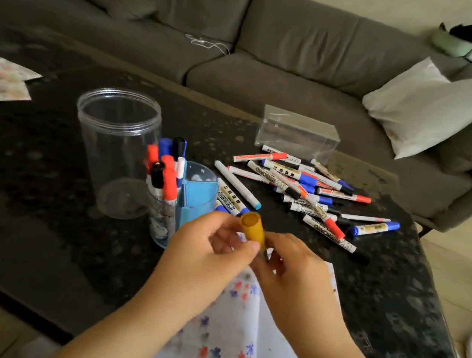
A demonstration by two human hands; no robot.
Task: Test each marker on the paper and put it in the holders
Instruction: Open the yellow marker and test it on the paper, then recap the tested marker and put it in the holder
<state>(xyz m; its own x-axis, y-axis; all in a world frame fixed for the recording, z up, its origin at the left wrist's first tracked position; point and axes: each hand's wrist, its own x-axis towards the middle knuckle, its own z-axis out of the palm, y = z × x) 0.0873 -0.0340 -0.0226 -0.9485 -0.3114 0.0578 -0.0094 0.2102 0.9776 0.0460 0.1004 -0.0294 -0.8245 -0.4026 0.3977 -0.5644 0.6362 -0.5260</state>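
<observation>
1. Holding an orange marker at lower centre of the frame, the left hand curls thumb and fingers round its upper part.
2. The right hand pinches the marker's lower end; that end is hidden behind the fingers.
3. Both hands sit above the white paper, which carries red, blue and black test marks.
4. A blue holder, just left of the hands, contains red, blue and black markers standing upright.
5. A clear jar stands just beside the holder, on its left.
6. Loose markers lie in a pile at centre right on the dark table, near a clear box.
</observation>
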